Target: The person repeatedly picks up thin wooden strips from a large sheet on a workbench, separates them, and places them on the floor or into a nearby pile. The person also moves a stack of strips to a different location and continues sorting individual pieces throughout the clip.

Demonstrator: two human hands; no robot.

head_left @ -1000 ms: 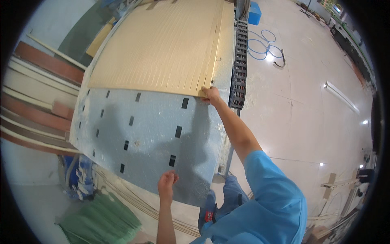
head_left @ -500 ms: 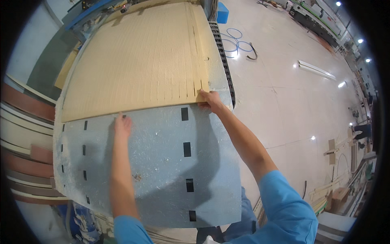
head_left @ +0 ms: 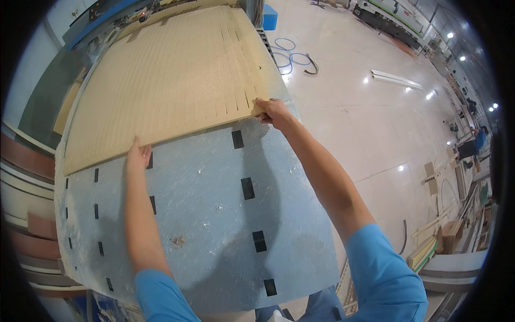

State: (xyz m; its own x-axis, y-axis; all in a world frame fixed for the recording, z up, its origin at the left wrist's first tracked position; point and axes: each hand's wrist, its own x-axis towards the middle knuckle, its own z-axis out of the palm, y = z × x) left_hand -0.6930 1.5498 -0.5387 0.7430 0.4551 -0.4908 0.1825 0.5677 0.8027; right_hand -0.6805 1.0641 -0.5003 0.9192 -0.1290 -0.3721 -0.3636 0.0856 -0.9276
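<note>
A large tan board [head_left: 161,80] with long parallel grooves lies over the far part of a blue-grey machine table [head_left: 209,214]. My right hand [head_left: 272,112] is closed on its near right corner, the thumb on top and the other fingers partly hidden at the edge. Farther left along the same near edge, my left hand [head_left: 139,153] pinches the board, its thumb over the top face. A thin shadow line under the edge by my right hand suggests the board is slightly raised there. Several dark rectangular slots and scattered dust mark the bare tabletop.
Stacked brown and cream panels [head_left: 29,155] stand left of the table. A blue machine beam [head_left: 107,24] crosses its far end. On the floor to the right lie a coiled blue hose [head_left: 287,53] and white strips [head_left: 397,79]. Another person [head_left: 475,144] is far right.
My left hand has shifted left along the near edge and now grips it. The board's near edge looks slightly lifted on the right. The whole view has turned a little.
</note>
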